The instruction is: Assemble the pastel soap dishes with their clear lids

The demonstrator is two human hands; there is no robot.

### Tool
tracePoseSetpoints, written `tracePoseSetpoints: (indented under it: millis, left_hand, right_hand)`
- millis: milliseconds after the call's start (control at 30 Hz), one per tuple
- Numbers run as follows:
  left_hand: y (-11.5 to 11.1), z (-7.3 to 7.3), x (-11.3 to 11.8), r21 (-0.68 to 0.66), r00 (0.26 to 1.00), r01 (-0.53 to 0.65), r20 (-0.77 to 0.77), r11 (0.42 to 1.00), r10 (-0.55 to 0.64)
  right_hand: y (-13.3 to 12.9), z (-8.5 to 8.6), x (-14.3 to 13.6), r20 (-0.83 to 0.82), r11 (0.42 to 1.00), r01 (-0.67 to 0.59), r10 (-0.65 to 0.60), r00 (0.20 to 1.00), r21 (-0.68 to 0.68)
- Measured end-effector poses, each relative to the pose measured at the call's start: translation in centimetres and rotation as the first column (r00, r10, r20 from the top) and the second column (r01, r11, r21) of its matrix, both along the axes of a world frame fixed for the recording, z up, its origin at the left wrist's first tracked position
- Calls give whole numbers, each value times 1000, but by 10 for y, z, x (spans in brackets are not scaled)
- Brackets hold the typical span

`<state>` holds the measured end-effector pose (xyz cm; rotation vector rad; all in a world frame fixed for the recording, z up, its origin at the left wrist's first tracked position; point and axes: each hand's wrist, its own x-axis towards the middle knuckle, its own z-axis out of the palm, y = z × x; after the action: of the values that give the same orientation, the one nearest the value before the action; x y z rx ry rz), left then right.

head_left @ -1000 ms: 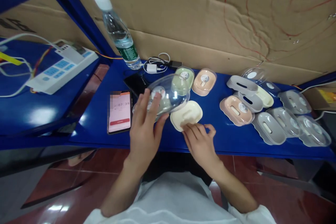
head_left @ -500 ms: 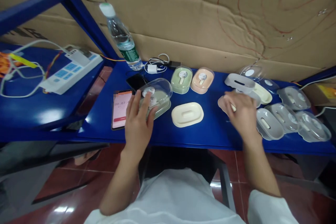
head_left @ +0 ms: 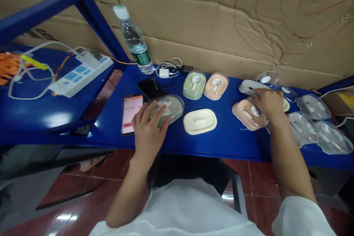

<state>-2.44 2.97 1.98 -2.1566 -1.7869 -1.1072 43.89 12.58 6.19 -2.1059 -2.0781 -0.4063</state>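
Observation:
My left hand (head_left: pixel 151 123) lies with fingers spread on the clear lid of a green oval box (head_left: pixel 174 107), which sits flat on the blue table. A cream oval tray (head_left: pixel 199 121) with a raised middle lies to its right. My right hand (head_left: pixel 267 103) reaches past a pinkish-brown box with a clear lid (head_left: pixel 249 114). Its stretched index finger and thumb are at a grey oval tray with a slot (head_left: pixel 246 87), touching or just over it. The other fingers of that hand are partly hidden. Part of a cream piece (head_left: pixel 286 105) shows behind the hand.
Lidded green (head_left: pixel 194 85) and peach (head_left: pixel 216 86) boxes stand at the back. Several grey lidded boxes (head_left: pixel 313 107) crowd the right end, with loose clear lids (head_left: pixel 269 79) behind. A timer phone (head_left: pixel 132 114), a black phone (head_left: pixel 151 88) and a water bottle (head_left: pixel 136 46) are left.
The clear lid under my left hand has gone from tilted to flat on the green box. My right hand has left the pinkish-brown box, moving back and right to the grey tray.

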Motion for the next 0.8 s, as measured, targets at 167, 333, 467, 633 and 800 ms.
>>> tracePoseSetpoints:
  millis: [167, 333, 467, 633, 800]
  left_hand:
    - [0, 1, 2, -34, 1000, 1, 12, 999, 0]
    - [3, 1, 2, -46, 999, 31, 33, 998, -30]
    - [6, -1, 0, -26, 999, 45, 27, 999, -44]
    - [9, -5, 2, -12, 997, 47, 58, 999, -46]
    - [11, -12, 3, 22, 994, 68, 87, 997, -70]
  right_hand:
    - [-28, 11, -18, -16, 980, -78, 82, 996, 185]
    - [-92, 11, -79, -96, 892, -332, 377, 921, 308]
    - [-116, -5, -121, -191, 799, -560, 598, 779, 219]
    - [-111, -20, -149, -208, 739, -652, 673, 709, 169]
    - [-111, -25, -163, -178, 721, -674, 693, 699, 162]
